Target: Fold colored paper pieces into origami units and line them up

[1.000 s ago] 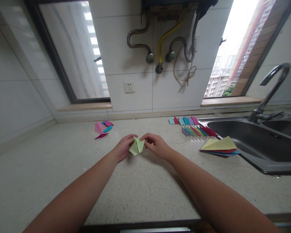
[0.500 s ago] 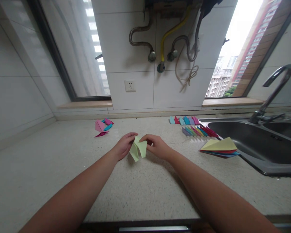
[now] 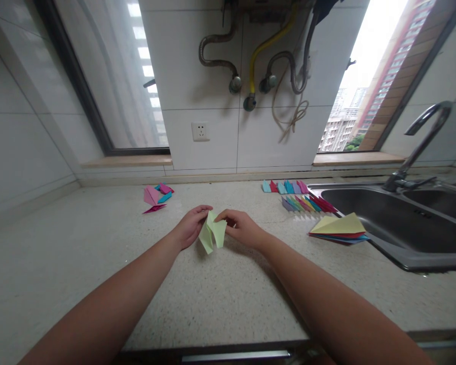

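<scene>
A pale green folded paper [image 3: 219, 234] is held just above the countertop, its two flaps hanging down and apart. My left hand [image 3: 192, 226] pinches its left upper edge between thumb and fingers. On the other side, my right hand [image 3: 241, 228] grips the upper right part, fingertips pressed on the fold. Some of the paper behind the fingers is hidden.
Pink and blue folded papers [image 3: 151, 195] lie at the back left. Rows of small coloured folded papers [image 3: 307, 204] and a stack of folded sheets [image 3: 342, 224] sit at the right, beside a steel sink [image 3: 414, 262] with a faucet [image 3: 421, 147].
The view has shifted slightly, so everything appears a little further left. Both hands keep their hold on the green paper, with barely any change in its shape.
</scene>
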Available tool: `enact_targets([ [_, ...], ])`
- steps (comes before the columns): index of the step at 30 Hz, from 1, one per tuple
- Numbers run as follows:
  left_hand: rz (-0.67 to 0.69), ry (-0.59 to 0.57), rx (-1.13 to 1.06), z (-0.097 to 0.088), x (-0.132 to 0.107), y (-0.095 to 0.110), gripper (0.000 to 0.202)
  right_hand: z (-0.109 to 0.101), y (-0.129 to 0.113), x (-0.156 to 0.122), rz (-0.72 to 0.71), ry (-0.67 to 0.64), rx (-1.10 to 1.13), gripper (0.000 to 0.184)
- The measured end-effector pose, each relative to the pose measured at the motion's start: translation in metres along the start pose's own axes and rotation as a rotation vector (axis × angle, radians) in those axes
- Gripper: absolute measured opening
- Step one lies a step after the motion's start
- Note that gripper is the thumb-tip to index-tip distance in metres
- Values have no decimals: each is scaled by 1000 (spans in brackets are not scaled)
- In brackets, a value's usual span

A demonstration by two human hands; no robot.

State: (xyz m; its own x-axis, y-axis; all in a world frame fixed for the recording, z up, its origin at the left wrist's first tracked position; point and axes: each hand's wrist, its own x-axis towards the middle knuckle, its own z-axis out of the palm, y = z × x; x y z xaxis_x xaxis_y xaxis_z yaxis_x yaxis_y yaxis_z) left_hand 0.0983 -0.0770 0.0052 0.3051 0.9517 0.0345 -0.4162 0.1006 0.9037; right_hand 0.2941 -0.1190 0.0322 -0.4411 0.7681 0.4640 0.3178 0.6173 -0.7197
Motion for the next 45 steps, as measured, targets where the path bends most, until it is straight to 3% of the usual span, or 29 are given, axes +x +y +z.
enact_targets([
  [45, -4, 12, 20, -2, -1, 0, 24, 0, 6, 1, -10, 25, 55, 21],
])
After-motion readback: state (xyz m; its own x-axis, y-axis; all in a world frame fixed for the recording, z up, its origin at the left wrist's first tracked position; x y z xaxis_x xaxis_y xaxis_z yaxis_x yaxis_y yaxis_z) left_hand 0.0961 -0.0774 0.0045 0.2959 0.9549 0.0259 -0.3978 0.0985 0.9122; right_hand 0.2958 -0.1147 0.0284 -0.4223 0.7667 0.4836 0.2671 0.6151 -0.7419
